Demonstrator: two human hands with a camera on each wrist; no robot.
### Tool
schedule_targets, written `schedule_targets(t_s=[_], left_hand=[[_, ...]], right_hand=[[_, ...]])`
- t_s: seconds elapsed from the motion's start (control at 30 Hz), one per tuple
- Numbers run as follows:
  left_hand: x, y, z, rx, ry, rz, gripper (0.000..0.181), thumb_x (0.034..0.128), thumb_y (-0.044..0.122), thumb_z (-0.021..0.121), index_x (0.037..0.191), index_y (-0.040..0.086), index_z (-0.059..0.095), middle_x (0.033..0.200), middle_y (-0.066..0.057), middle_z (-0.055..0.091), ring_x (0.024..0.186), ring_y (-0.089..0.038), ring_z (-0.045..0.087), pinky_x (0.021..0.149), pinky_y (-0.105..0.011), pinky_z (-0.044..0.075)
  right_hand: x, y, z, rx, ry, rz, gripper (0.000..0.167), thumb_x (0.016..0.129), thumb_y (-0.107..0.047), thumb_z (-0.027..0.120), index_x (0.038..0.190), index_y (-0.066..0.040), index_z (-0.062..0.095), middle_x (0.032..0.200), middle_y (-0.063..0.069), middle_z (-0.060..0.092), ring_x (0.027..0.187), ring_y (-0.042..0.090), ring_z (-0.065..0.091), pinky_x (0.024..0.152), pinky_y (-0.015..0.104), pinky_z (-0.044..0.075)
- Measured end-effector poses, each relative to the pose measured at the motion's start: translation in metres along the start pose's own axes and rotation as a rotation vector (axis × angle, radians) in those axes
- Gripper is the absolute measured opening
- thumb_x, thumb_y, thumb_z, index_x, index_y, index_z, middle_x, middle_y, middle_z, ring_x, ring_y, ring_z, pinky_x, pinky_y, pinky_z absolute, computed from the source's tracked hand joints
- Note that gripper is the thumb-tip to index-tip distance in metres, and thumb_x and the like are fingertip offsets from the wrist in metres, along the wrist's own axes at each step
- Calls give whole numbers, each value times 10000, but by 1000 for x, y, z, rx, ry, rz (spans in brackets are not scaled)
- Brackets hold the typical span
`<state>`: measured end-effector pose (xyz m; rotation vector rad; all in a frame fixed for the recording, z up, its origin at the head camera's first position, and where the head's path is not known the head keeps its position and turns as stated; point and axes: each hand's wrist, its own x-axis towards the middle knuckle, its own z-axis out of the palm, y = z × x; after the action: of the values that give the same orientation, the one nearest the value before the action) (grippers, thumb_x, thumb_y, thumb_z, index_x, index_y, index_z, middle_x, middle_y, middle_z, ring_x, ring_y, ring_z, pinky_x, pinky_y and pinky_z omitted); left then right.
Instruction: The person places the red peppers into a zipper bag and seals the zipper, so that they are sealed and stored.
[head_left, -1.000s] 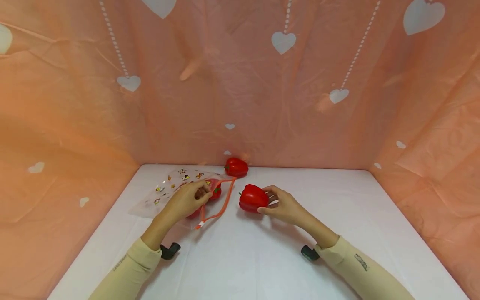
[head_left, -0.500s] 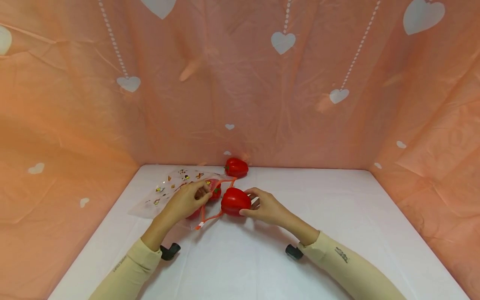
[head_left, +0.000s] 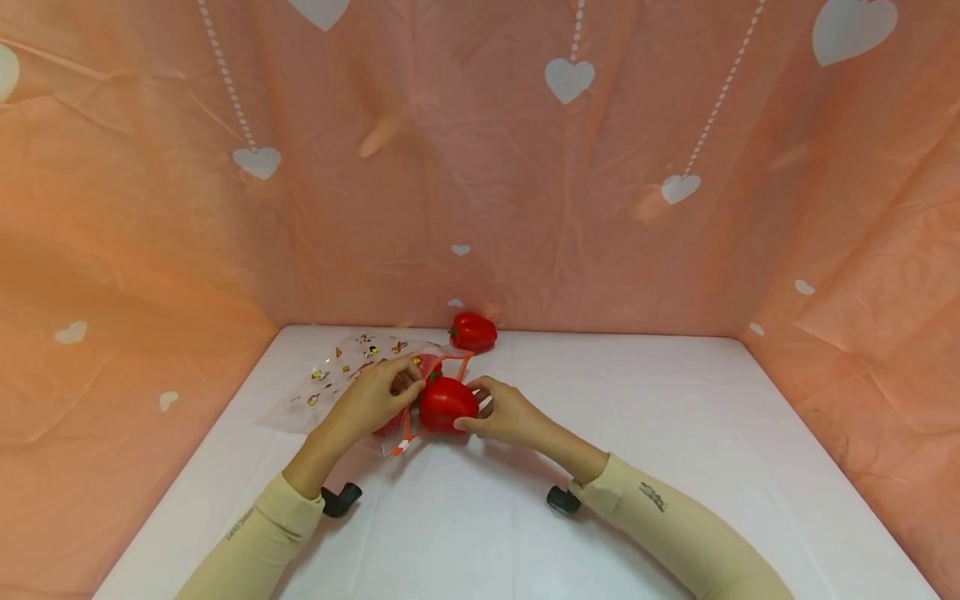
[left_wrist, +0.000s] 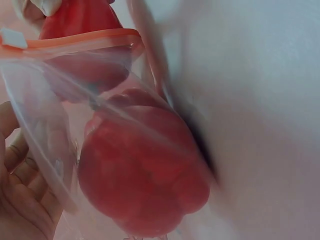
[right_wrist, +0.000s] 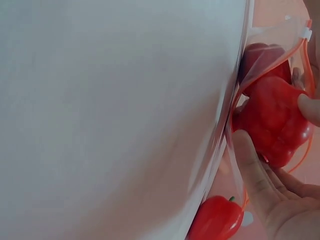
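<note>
My left hand (head_left: 375,396) pinches the upper edge of a clear zip bag (head_left: 322,387) with an orange zip and white slider. The bag lies flat with its mouth facing right. Through its film shows a red bell pepper (left_wrist: 145,170), and red also shows below my left hand in the head view. My right hand (head_left: 513,417) grips another red bell pepper (head_left: 450,408), thumb on the near side and fingers on the far side. This pepper (left_wrist: 82,60) is partly inside the bag's mouth, stem end first. A third bell pepper (head_left: 474,332) lies loose at the back.
The white table (head_left: 637,400) has an orange cloth (head_left: 510,167) with white hearts rising behind and at both sides. Dark devices (head_left: 341,500) are strapped under the wrists. The loose pepper is close to the back cloth.
My right hand has carried its bell pepper leftward, from the table right of the bag into the bag's mouth. My left hand has stayed at the bag's edge.
</note>
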<state>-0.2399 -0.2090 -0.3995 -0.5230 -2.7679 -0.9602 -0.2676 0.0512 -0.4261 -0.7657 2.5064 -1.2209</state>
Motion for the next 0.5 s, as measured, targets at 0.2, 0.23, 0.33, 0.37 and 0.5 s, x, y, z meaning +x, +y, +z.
schedule_targets(t_s=[0.2, 0.23, 0.33, 0.37, 0.5], left_hand=[[0, 0, 0, -2, 11, 24, 65, 998, 126, 774, 1026, 112, 717, 888, 15, 723, 829, -150, 673, 778, -352, 584], [0, 0, 0, -1, 14, 26, 67, 995, 123, 776, 1024, 112, 716, 888, 13, 723, 828, -152, 673, 776, -351, 583], [-1, 0, 0, 0, 15, 25, 75, 994, 124, 777, 1029, 112, 712, 893, 5, 723, 833, -162, 669, 773, -354, 585], [-1, 0, 0, 0, 16, 24, 77, 994, 125, 777, 1031, 111, 712, 896, 1, 724, 837, -167, 668, 776, -358, 589], [-1, 0, 0, -1, 21, 18, 79, 998, 131, 775, 1042, 113, 711, 908, -9, 725, 851, -181, 664, 787, -375, 598]], right_hand=[[4, -4, 7, 74, 5, 14, 639, 927, -260, 865, 1417, -13, 536, 1153, 120, 695, 945, 211, 756, 796, 344, 633], [5, -4, 7, 92, 4, 18, 627, 927, -244, 865, 1406, -8, 536, 1145, 121, 692, 944, 213, 755, 794, 345, 634], [6, -4, 9, 121, -5, 33, 599, 928, -204, 857, 1388, 3, 535, 1142, 122, 686, 935, 210, 749, 792, 339, 632], [6, -4, 10, 121, -7, 37, 590, 928, -195, 854, 1384, 6, 537, 1145, 122, 687, 934, 206, 743, 795, 335, 631], [5, -5, 10, 141, -9, 53, 552, 928, -152, 837, 1365, 18, 545, 1150, 125, 687, 939, 207, 723, 811, 330, 628]])
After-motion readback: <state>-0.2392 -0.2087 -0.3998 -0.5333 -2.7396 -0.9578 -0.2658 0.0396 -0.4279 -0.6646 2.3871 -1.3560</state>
